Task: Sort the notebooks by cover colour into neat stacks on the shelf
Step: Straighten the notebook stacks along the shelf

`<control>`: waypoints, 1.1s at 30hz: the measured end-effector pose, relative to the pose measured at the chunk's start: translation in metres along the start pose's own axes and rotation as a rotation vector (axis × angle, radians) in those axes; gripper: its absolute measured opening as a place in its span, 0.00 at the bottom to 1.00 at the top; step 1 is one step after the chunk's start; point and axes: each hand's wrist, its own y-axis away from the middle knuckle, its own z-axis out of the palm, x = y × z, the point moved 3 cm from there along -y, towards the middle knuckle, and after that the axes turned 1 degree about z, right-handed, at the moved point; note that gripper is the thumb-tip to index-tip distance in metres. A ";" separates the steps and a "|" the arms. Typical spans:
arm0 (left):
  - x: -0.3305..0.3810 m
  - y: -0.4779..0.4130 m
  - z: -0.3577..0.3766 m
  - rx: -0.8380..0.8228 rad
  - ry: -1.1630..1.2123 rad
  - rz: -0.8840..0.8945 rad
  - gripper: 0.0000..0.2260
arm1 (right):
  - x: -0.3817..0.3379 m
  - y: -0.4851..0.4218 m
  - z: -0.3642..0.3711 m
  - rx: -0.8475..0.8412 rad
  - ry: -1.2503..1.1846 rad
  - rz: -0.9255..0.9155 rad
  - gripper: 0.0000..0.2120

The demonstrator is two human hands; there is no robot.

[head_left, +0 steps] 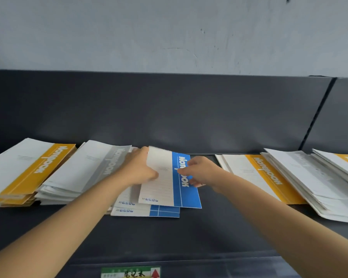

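Blue notebook (169, 183) is sitting skewed atop the blue stack (145, 211), mid-shelf (189, 233); left hand (138, 170) is gripping its left edge, thumb on the cover; right hand (203, 171) is pinching its blue edge; grey stack (84, 167) and yellow stack (28, 171) are lying to the left; mixed pile (309, 177) is lying to the right.
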 end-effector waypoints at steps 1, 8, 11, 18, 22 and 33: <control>0.003 0.003 -0.001 0.036 -0.134 0.051 0.28 | 0.000 0.000 0.001 -0.006 -0.005 0.005 0.19; 0.024 0.010 0.009 -0.274 -0.583 0.251 0.31 | 0.020 0.009 -0.052 0.280 0.512 -0.053 0.14; 0.020 0.005 -0.004 -0.345 -0.607 0.126 0.31 | 0.035 0.018 -0.075 0.309 0.851 0.066 0.18; 0.053 0.008 0.000 -0.215 -0.428 0.229 0.28 | 0.049 0.016 -0.089 0.334 0.946 0.081 0.17; 0.076 0.004 0.032 -0.204 0.037 0.268 0.23 | 0.038 0.020 -0.089 0.404 0.936 -0.046 0.18; 0.084 -0.005 0.063 -0.248 0.890 -0.196 0.12 | 0.033 0.014 -0.076 0.355 0.197 -0.236 0.21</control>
